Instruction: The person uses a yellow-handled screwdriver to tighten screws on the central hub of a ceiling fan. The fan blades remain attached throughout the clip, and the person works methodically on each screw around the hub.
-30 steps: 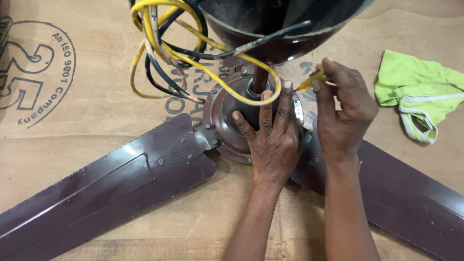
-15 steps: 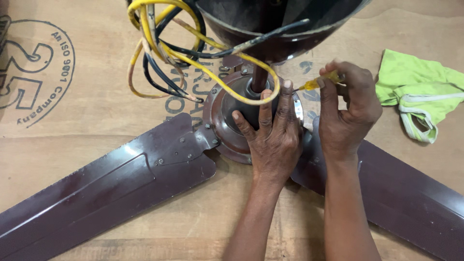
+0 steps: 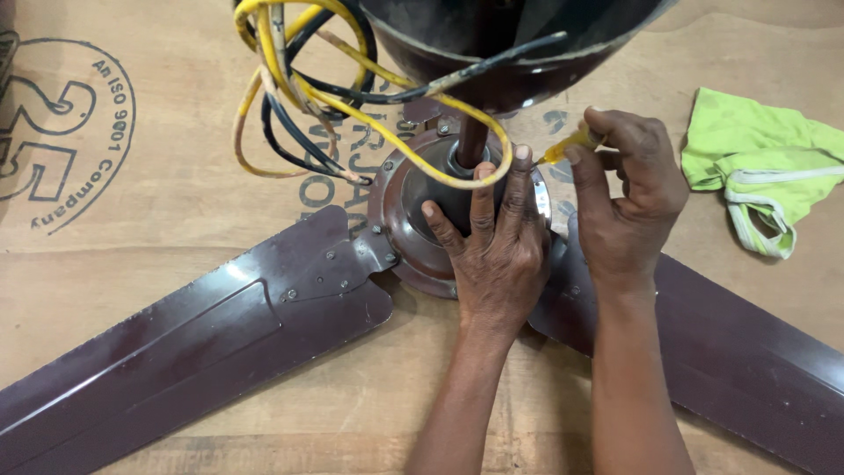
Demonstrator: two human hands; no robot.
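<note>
- A brown ceiling fan [image 3: 413,237] lies flat on a brown board [image 3: 176,176] with round stamps on it.
- One long fan blade [image 3: 193,343] points to the lower left. Another blade [image 3: 738,361] points to the lower right.
- A dark metal cup [image 3: 510,44] sits at the top, on the rod above the fan's middle.
- Yellow and black wires [image 3: 299,88] loop out beside the cup.
- A green cloth [image 3: 765,167] lies on the board at the right, well apart from the fan.
- The left hand [image 3: 492,246] rests flat on the round middle of the fan, fingers spread out, holding nothing.
- The right hand [image 3: 629,202] has its grip closed tight around a small yellow screwdriver [image 3: 567,148].
- The screwdriver's tip points at the edge of the fan's middle, just beside the left fingertips.
</note>
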